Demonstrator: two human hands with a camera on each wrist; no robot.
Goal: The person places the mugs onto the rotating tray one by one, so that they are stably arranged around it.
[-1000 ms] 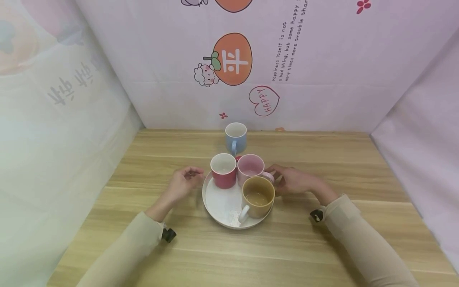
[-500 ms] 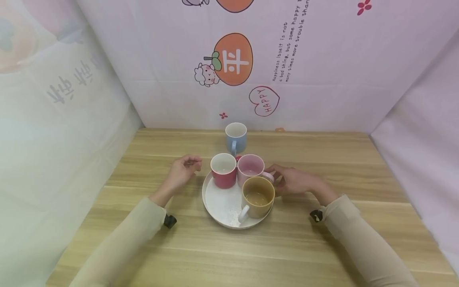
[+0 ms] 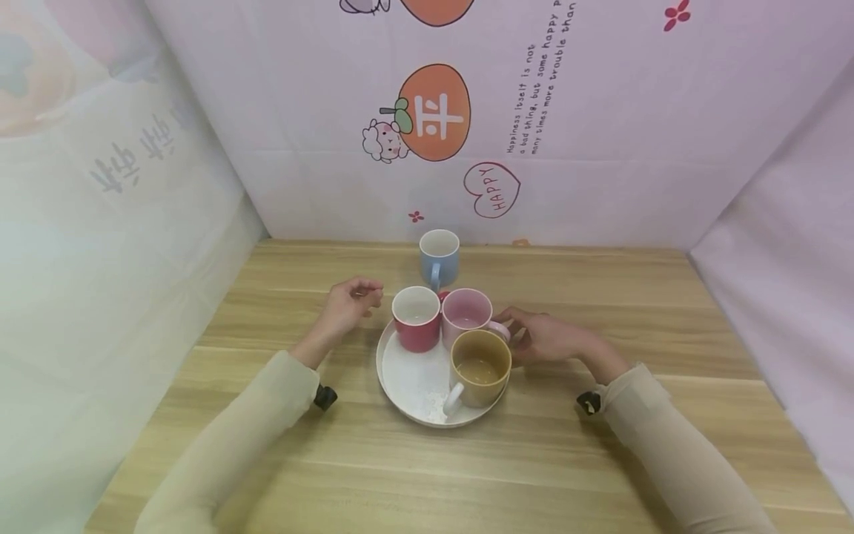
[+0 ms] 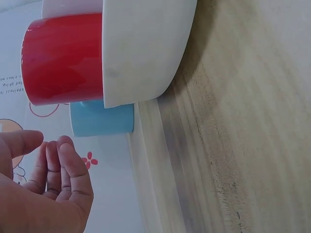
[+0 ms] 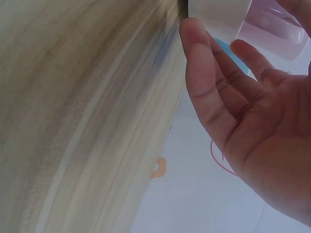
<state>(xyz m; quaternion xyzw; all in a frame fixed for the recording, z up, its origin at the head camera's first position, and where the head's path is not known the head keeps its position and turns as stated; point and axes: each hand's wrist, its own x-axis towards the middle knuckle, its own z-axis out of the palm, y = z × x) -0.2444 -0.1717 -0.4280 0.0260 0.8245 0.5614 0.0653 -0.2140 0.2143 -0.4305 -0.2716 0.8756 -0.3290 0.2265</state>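
Observation:
A round white tray (image 3: pixel 415 391) carries a red mug (image 3: pixel 417 334), a pink mug (image 3: pixel 465 308) and a mustard-yellow mug (image 3: pixel 479 367) with a white handle. My left hand (image 3: pixel 343 308) hovers left of the red mug, apart from it, its fingers loosely bent around nothing. In the left wrist view, thumb and fingertips face each other with a gap. My right hand (image 3: pixel 547 337) is at the tray's right side, by the pink mug's handle. Its fingers reach toward the tray wall (image 5: pixel 218 14) in the right wrist view; whether they touch it I cannot tell.
Behind the tray a light blue mug (image 3: pixel 439 259) stands on the wooden table (image 3: pixel 427 482), its handle toward me. A printed white cloth (image 3: pixel 300 185) hangs at the table's back edge, with more pale cloth on both sides.
My left hand has moved away from the tray's left rim, farther back along the table, beside the red mug. My right hand, the tray and the mugs have stayed put.

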